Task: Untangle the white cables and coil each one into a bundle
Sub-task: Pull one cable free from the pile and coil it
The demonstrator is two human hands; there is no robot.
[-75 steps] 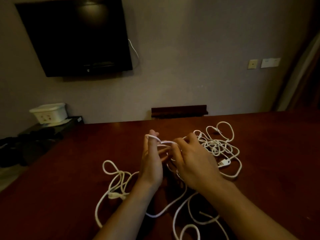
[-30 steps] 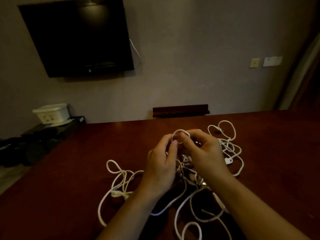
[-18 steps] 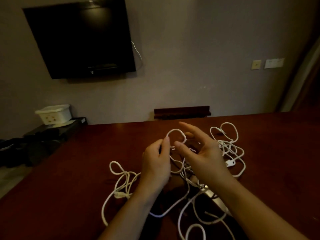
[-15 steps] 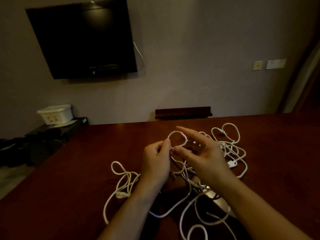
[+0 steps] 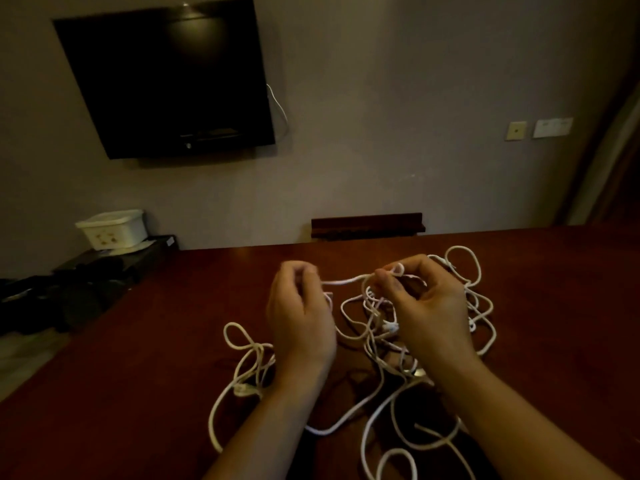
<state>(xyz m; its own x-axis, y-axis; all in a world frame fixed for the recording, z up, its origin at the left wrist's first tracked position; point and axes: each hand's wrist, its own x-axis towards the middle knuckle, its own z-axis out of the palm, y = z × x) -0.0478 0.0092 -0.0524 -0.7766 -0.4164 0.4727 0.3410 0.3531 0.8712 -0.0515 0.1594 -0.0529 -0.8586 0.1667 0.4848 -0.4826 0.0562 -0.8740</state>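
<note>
A tangle of white cables (image 5: 377,344) lies spread over the dark red table (image 5: 145,375). Both hands are raised above the heap. My left hand (image 5: 299,317) has its fingers curled and pinches one end of a short stretch of cable (image 5: 344,280). My right hand (image 5: 426,306) pinches the other end between thumb and forefinger, where a small loop sits. That stretch runs nearly level between the two hands. A white plug (image 5: 390,328) hangs in the tangle below my right thumb. More loops trail left (image 5: 242,344) and toward the near edge (image 5: 394,459).
A dark television (image 5: 166,77) hangs on the wall ahead. A chair back (image 5: 367,225) stands at the table's far edge. At left, a white box (image 5: 112,228) sits on a low black stand (image 5: 104,265). Wall sockets (image 5: 538,128) are at right.
My hands have drawn apart, the left going left and the right going right. The small loop held between them has been pulled out into a nearly straight stretch of cable.
</note>
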